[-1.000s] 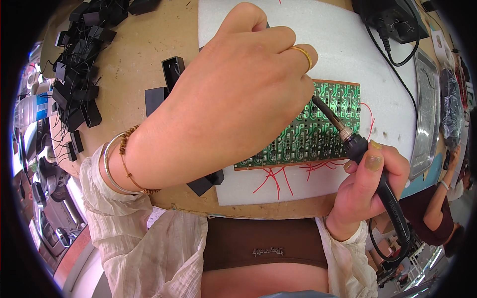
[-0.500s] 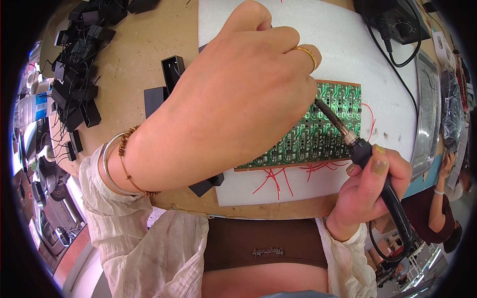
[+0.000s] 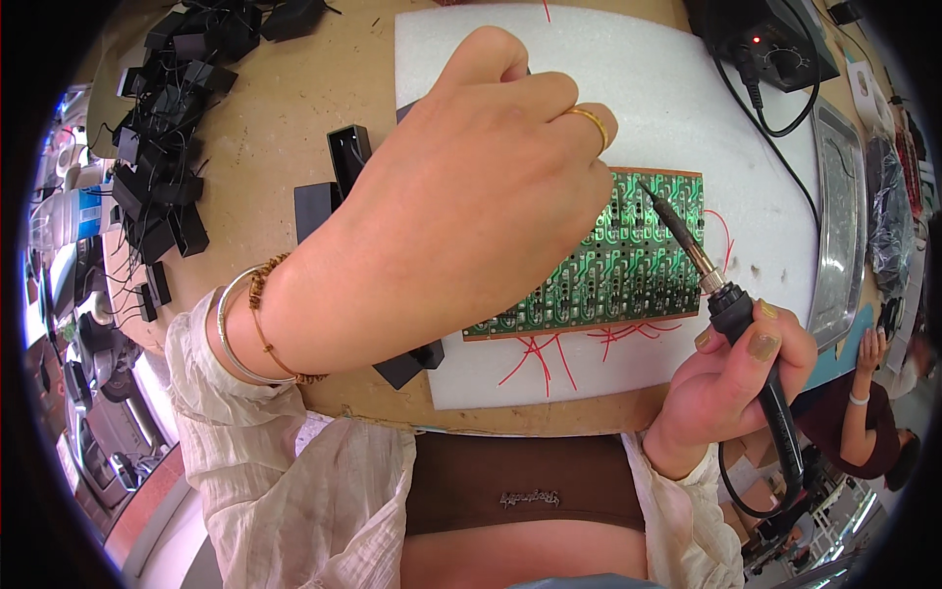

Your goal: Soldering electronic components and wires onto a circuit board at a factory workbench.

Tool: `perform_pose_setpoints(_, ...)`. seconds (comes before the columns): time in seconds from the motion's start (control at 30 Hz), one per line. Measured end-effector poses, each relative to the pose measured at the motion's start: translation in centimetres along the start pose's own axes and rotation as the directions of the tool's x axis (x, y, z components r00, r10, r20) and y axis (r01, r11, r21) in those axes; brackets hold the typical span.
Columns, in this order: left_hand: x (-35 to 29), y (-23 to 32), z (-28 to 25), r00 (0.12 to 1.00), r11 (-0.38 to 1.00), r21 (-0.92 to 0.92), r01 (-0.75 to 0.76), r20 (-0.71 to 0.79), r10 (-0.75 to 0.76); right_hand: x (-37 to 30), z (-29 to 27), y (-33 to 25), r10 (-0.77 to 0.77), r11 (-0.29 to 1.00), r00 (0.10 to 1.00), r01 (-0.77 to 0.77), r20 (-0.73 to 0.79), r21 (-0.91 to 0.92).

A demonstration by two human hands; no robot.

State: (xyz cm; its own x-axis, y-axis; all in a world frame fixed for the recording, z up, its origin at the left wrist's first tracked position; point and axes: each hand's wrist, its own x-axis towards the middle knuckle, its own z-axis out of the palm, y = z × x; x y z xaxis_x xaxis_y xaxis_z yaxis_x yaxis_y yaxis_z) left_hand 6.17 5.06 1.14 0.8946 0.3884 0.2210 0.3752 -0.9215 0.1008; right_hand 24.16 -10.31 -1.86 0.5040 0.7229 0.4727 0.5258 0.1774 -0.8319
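Note:
A green circuit board panel (image 3: pixel 628 265) lies on a white foam sheet (image 3: pixel 510 378), with thin red wires (image 3: pixel 545 355) sticking out along its near edge. My right hand (image 3: pixel 736 368) is closed round the handle of a soldering iron (image 3: pixel 708 278), whose tip points at the far part of the panel. Whether the tip touches the board I cannot tell. Over the panel's left part, my left hand (image 3: pixel 510 167) is closed with its back toward me. Its fingertips are hidden, and so is whatever they may hold.
Black plastic housings with cables (image 3: pixel 162 167) pile up at the far left. Another open black case (image 3: pixel 347 152) stands beside my left forearm. At the far right are a black soldering station (image 3: pixel 775 49) and a metal tray (image 3: pixel 837 226). Another person's arm (image 3: pixel 859 412) shows at the right.
The soldering iron's tip has come out from beside my left hand and moved slightly right and away from it. My left hand has shifted a little left.

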Motion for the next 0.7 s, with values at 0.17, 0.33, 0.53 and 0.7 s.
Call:
perform_pose_setpoints(0.17,0.0,0.0,-0.2,1.0,1.0,0.011,-0.002,0.024,0.002,0.1,0.0,-0.1,-0.009,1.0,1.0,0.009,-0.002,0.001)
perform_pose_setpoints(0.33,0.1,0.0,0.0,0.999,1.0,-0.027,-0.002,-0.048,0.001,-0.2,-0.2,-0.1,0.004,1.0,1.0,-0.004,-0.01,0.008)
perform_pose_setpoints(0.53,0.1,-0.6,-1.0,0.99,0.989,-0.146,0.005,-0.141,-0.025,-0.3,-0.2,0.0,-0.003,1.0,0.999,0.003,-0.05,0.007)
perform_pose_setpoints(0.7,-1.5,-6.4,-4.7,0.819,0.931,0.08,0.357,-0.507,-0.27,-0.4,-0.2,-0.2,0.027,0.997,0.998,-0.023,-0.062,0.071)
